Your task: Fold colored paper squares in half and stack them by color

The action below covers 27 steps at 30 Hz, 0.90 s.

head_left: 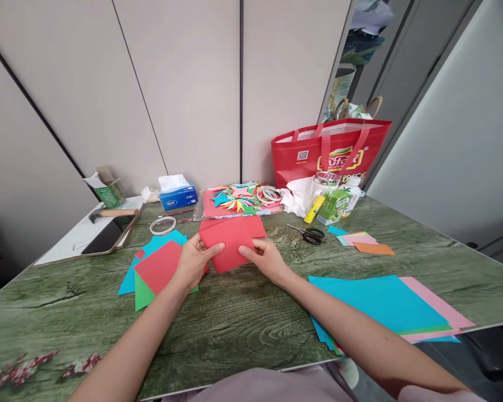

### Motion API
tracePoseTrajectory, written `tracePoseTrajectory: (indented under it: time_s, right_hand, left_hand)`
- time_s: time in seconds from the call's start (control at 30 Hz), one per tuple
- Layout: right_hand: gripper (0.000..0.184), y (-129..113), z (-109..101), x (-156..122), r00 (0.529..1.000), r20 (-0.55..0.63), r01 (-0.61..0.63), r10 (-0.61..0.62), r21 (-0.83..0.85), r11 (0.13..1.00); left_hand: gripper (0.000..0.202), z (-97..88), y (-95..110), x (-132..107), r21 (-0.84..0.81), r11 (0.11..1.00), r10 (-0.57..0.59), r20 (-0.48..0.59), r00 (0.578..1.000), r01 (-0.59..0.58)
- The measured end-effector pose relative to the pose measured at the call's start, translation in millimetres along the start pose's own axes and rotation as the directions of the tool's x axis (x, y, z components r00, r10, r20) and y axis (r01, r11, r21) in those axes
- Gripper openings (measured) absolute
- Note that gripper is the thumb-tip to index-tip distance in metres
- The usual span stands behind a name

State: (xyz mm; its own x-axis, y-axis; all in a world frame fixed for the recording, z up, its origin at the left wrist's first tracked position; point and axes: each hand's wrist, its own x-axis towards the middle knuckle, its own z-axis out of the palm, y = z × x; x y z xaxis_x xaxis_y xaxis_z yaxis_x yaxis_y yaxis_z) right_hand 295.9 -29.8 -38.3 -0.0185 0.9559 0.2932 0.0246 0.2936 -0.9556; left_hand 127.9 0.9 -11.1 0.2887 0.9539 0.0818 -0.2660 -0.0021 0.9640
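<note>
A sheet of red paper [227, 243] is held up between both hands, a little above the table. My left hand [193, 258] pinches its left edge, with the thumb on the near face. At the right edge, my right hand [270, 259] grips it the same way; the fingers behind the paper are mostly hidden. More red paper [255, 225] shows just behind the held sheet. Close to my left forearm lies a loose pile of blue, red and green paper [157, 265]. Black-handled scissors [313, 236] rest beyond my right hand.
Blue and pink sheets [377, 301] lie near the right front edge. Small coloured pieces [373, 248] sit behind them. Folded paper stars [238, 198], a tape roll [162, 225], a tissue box [178, 195], a glue stick [314, 209], a hammer [113, 213] and a red bag [331, 151] stand or lie farther back.
</note>
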Motion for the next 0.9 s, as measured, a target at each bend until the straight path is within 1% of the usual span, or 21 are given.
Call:
tracePoseTrajectory:
  time_s: [0.07,0.13,0.2,0.27,0.33,0.43,0.53,0.67,0.8,0.9]
  right_hand:
    - [0.028,2.1,-0.5,1.5,0.997,-0.079,-0.011,0.015,0.052,0.999]
    - [0.025,3.9,-1.9,2.9,0.985,-0.167,-0.020,0.039,0.109,0.994]
    - [0.031,4.9,-3.5,3.8,0.974,-0.218,-0.032,0.068,0.165,0.986]
    - [0.042,5.0,-4.4,4.2,0.971,-0.219,-0.048,0.096,0.212,0.976]
    - [0.045,4.8,-4.4,4.3,0.973,-0.202,-0.064,0.114,0.240,0.969]
    - [0.036,4.5,-3.2,4.4,0.964,-0.235,-0.067,0.123,0.230,0.971]
    - [0.030,4.6,-2.8,4.4,0.958,-0.262,-0.063,0.119,0.214,0.975]
    - [0.028,4.4,-3.6,4.3,0.960,-0.260,-0.054,0.107,0.204,0.977]
    - [0.029,4.2,-3.8,4.9,0.947,-0.293,-0.065,0.134,0.234,0.970]
    - [0.028,3.9,-3.6,4.9,0.945,-0.298,-0.061,0.135,0.244,0.968]
  left_hand:
    - [0.051,-0.9,1.0,0.5,-0.005,1.000,0.009,-0.010,1.000,-0.009]
    - [0.051,-1.0,1.1,0.5,-0.002,1.000,-0.002,0.005,1.000,0.002]
    - [0.051,-0.3,0.3,0.3,0.003,1.000,-0.015,0.023,1.000,0.015]
    - [0.051,0.3,-0.8,0.2,0.003,1.000,-0.024,0.034,0.999,0.024]
    - [0.051,0.5,-1.8,0.4,0.002,1.000,-0.029,0.029,0.999,0.029]
    - [0.052,-0.3,-2.8,0.8,0.005,1.000,-0.030,0.009,1.000,0.030]
    - [0.052,-1.2,-3.1,0.9,-0.003,1.000,-0.025,0.019,0.999,0.025]
    - [0.049,-0.4,-1.8,-0.1,0.001,1.000,-0.025,0.049,0.998,0.025]
    - [0.050,2.8,0.9,-2.3,0.020,0.996,-0.092,0.113,0.989,0.090]
    - [0.050,4.9,2.5,-3.8,0.022,0.994,-0.111,0.137,0.984,0.109]
